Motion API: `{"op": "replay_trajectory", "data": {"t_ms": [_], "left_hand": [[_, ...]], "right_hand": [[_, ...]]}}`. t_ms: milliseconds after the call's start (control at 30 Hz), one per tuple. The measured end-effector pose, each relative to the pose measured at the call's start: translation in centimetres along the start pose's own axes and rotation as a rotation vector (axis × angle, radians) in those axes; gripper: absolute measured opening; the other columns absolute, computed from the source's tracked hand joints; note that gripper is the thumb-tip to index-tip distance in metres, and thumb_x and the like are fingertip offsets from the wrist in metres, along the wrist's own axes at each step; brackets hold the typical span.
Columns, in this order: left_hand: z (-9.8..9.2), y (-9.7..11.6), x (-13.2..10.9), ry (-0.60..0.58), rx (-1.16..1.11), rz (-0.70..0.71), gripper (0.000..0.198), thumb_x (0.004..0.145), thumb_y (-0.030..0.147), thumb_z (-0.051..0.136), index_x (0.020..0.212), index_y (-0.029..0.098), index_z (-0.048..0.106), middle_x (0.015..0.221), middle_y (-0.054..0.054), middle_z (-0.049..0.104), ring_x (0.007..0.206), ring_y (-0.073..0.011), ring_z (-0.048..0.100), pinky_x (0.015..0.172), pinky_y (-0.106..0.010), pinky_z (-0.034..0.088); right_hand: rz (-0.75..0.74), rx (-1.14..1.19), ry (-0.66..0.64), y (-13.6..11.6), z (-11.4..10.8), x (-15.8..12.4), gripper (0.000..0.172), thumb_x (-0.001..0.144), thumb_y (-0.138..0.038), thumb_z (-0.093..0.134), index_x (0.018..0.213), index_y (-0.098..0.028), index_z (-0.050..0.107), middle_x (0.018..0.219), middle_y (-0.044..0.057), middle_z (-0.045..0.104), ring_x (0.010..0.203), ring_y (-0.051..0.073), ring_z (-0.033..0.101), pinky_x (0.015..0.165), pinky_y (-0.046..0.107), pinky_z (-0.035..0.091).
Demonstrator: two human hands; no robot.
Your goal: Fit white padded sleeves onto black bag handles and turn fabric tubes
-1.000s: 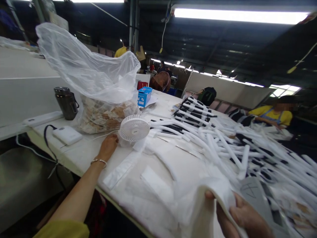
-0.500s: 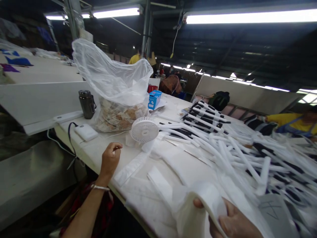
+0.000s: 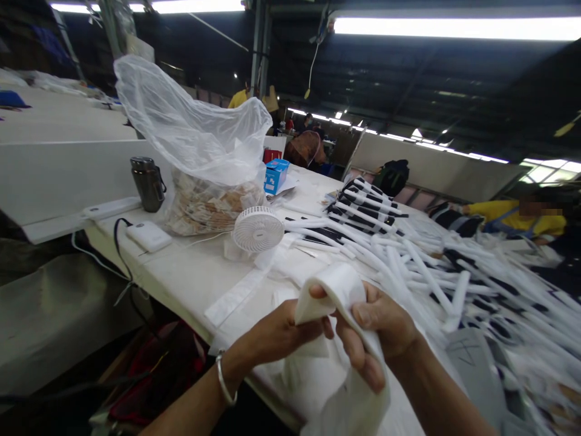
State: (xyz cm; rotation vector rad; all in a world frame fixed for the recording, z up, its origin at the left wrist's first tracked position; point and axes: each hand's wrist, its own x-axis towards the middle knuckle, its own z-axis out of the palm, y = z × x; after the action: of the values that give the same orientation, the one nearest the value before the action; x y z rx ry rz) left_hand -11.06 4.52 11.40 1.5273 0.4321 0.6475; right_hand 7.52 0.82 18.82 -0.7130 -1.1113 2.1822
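Note:
A white, soft-looking strip (image 3: 341, 286), perhaps foam or padded cloth, is bent into a loop above the near part of the table, its tail hanging down. My right hand (image 3: 384, 327) is closed around the strip, with a thumb on the outer face and fingers curled inside the loop. At the strip's short left end is my left hand (image 3: 281, 330), its fingers closed on the edge and partly hidden behind it. A bracelet (image 3: 223, 381) circles my left wrist. Beneath both hands lie more white pieces, blurred in part.
A small white fan (image 3: 258, 230) stands beyond my hands, beside a clear bag (image 3: 204, 209) of brownish pieces. A dark flask (image 3: 147, 184) and white power bank (image 3: 149, 236) stand left. White tubes (image 3: 394, 260) are heaped right, near a grey panel (image 3: 474, 369). A person in yellow (image 3: 492, 215) is far right.
My left hand has come from the table near the fan over to the strip and taken its end. My right hand has lifted the strip up and leftward. The view has shifted slightly.

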Motion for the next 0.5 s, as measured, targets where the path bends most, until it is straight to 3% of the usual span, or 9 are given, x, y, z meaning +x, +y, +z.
{"op": "replay_trajectory", "data": {"t_ms": [100,233,367,500], "left_hand": [[-1.7,2.2,1.5,0.173,-0.026,0.034,0.026,0.084,0.040,0.061,0.084,0.016,0.070,0.090,-0.005,0.069,0.082,-0.0209,0.060,0.077,-0.032,0.047],[-4.1,6.8,3.8,0.400,-0.240,0.114,0.025,0.077,0.027,0.060,0.098,0.016,0.068,0.088,-0.004,0.069,0.072,-0.0164,0.060,0.067,-0.027,0.049],[-5.0,10.9,6.0,0.374,-0.215,0.142,0.031,0.068,0.019,0.058,0.097,0.015,0.067,0.078,-0.006,0.071,0.070,-0.0204,0.065,0.062,-0.030,0.052],[-4.4,12.9,7.6,0.363,-0.134,0.178,0.033,0.066,0.012,0.052,0.096,0.015,0.065,0.077,-0.005,0.072,0.074,-0.0209,0.068,0.069,-0.033,0.055]], "right_hand": [[-0.067,-0.023,0.063,-0.2,-0.7,-0.2,0.064,0.072,-0.040,0.077,0.125,-0.012,0.055,0.063,0.007,0.071,0.041,0.016,0.063,0.038,0.018,0.045],[-0.054,-0.085,0.185,1.1,-1.1,1.1,0.040,0.075,-0.036,0.076,0.105,-0.014,0.063,0.075,0.009,0.073,0.053,0.018,0.068,0.047,0.026,0.054],[-0.189,-0.227,0.375,1.8,-0.7,3.0,0.037,0.071,-0.038,0.079,0.096,-0.013,0.068,0.089,0.011,0.073,0.071,0.020,0.069,0.064,0.035,0.057],[-0.435,-0.314,0.480,1.2,-0.6,3.8,0.044,0.067,-0.039,0.082,0.105,-0.018,0.070,0.091,0.005,0.074,0.080,0.021,0.067,0.076,0.034,0.053]]}}
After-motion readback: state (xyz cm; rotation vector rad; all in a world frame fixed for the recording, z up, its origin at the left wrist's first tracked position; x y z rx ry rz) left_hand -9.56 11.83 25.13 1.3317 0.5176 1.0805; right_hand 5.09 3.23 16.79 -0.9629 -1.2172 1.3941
